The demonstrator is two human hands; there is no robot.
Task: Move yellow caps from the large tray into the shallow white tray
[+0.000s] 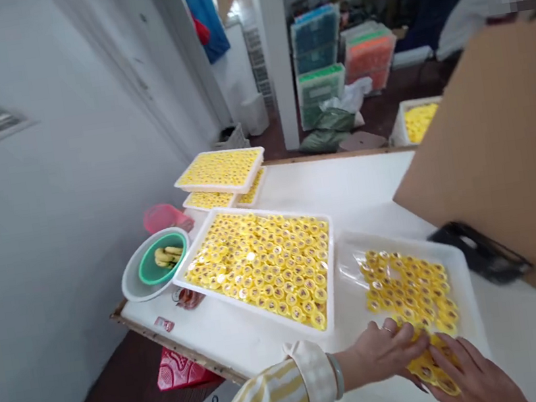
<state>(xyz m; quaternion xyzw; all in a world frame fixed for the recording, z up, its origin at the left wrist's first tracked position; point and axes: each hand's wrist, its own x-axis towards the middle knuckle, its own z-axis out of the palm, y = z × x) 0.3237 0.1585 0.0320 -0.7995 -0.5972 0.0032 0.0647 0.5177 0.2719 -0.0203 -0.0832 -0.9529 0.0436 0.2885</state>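
My left hand (386, 349), with a ring and a bracelet, curls its fingers over a cluster of small round yellow pieces with dark printed centres (427, 366). From the other side my right hand (474, 373) grips the same cluster, so the pieces sit squeezed between both hands. They are over the near edge of a white tray (461, 280), where more yellow pieces (409, 284) lie in rows, with clear plastic film at the tray's left side. To the left, a larger white tray (330, 272) is filled with the same yellow pieces.
Stacked trays of yellow pieces (221, 169) stand at the back left. A green bowl (145, 271) with bananas sits inside a white basin (132, 283). On the right, a large cardboard sheet (506, 161) rises behind a black object (479, 251). Another person is partly visible beyond it.
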